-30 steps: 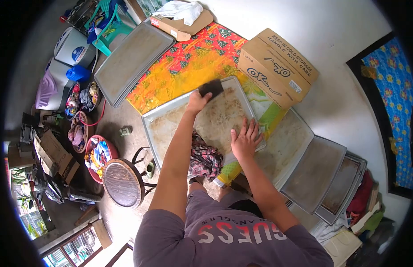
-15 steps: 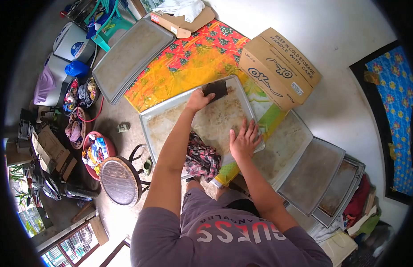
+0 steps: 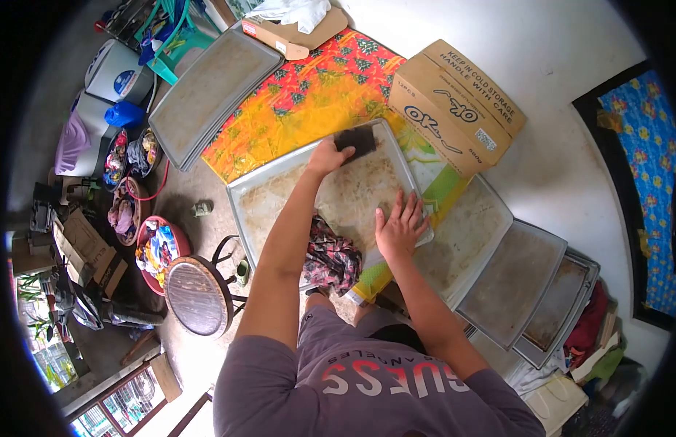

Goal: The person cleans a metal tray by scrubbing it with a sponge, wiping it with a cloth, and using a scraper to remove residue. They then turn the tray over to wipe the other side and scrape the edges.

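Observation:
A stained metal tray (image 3: 279,191) lies on the table in front of me. At its far edge my left hand (image 3: 327,156) grips a dark flat scraper (image 3: 357,143), its thumb over the near side and the blade against the tray surface. My right hand (image 3: 402,227) lies flat with fingers spread on the tray's right part, holding nothing. A crumpled pink and black patterned cloth (image 3: 332,258) rests over the tray's near edge, between my forearms.
A cardboard box (image 3: 454,109) stands beyond the tray at the right. Stacked trays (image 3: 214,91) are at the far left, others (image 3: 516,280) at the right. A round stool (image 3: 198,297) and a basin of clothes (image 3: 161,247) stand on the left.
The scraper in my left hand has shifted very slightly to the right and away from me. My right hand stays in place on the tray.

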`<state>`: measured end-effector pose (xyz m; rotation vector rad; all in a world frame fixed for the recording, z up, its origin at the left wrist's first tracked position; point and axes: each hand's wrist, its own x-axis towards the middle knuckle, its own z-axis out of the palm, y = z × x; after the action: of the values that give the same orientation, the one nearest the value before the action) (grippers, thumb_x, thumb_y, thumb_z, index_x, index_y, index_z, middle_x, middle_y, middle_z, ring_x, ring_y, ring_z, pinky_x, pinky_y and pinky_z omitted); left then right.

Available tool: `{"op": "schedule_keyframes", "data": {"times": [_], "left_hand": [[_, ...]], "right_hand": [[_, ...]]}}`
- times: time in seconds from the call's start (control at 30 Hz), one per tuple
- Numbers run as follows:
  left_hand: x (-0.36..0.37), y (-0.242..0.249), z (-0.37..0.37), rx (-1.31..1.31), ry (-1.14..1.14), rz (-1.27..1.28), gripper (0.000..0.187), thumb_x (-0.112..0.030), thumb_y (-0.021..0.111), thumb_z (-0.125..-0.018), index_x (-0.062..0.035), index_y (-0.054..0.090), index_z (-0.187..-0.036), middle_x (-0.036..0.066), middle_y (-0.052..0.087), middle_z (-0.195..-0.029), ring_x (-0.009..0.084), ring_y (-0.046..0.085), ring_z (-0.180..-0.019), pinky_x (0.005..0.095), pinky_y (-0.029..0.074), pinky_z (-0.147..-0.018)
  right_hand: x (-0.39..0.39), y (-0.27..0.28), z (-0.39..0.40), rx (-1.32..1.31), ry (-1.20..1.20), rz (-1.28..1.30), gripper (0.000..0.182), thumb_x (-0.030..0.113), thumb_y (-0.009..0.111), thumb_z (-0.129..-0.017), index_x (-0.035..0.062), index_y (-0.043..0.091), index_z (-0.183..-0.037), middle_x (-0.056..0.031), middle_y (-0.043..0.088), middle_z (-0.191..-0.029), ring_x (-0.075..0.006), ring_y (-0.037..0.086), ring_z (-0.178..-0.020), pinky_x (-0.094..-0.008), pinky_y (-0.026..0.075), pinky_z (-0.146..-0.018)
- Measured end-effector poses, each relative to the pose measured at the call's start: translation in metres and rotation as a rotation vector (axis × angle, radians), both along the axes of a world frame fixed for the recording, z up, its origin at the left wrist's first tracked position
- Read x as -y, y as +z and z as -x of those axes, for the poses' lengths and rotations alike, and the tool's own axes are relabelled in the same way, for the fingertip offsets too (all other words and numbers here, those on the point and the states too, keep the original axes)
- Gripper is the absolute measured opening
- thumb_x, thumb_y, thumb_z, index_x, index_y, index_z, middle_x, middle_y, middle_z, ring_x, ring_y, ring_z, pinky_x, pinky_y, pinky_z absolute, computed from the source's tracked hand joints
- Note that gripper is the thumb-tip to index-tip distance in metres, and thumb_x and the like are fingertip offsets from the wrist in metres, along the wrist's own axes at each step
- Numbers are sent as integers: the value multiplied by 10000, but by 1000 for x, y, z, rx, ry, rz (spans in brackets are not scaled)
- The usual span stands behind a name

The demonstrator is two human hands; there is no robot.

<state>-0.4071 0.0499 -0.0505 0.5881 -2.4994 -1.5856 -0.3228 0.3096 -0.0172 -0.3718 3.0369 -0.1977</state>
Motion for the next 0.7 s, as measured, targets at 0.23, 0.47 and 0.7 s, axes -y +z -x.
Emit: {"op": "schedule_keyframes", "data": {"times": [0.23,0.47,0.7], "left_hand": [[5,8,5,295,-17,85,527,-354,726,-796,-18,601,-1183,223,672,-1071,347,635,-1050,414,481,-896],[11,-30,8,46,-48,82,558,-393,704,-808,-3,588,-1189,250,657,-1087,373,621,-1065,418,479,-904],[-3,6,4,-28,-112,-126,553,-412,706,-810,-13,594,-1177,245,661,-1081,368,623,-1062,423,481,-893]], "right_hand": [[-1,-1,-1,1,1,4,688,538,371,-961,147,229,-1509,-137,180,-1571,-346,156,-1445,-617,123,-1122],[0,0,0,29,-2,-13,691,539,370,-962,151,213,-1512,-127,167,-1575,-336,138,-1450,-613,122,-1124],[0,1,1,27,-3,-16,693,538,370,-963,144,207,-1511,-128,170,-1571,-332,142,-1449,-615,131,-1122]]}}
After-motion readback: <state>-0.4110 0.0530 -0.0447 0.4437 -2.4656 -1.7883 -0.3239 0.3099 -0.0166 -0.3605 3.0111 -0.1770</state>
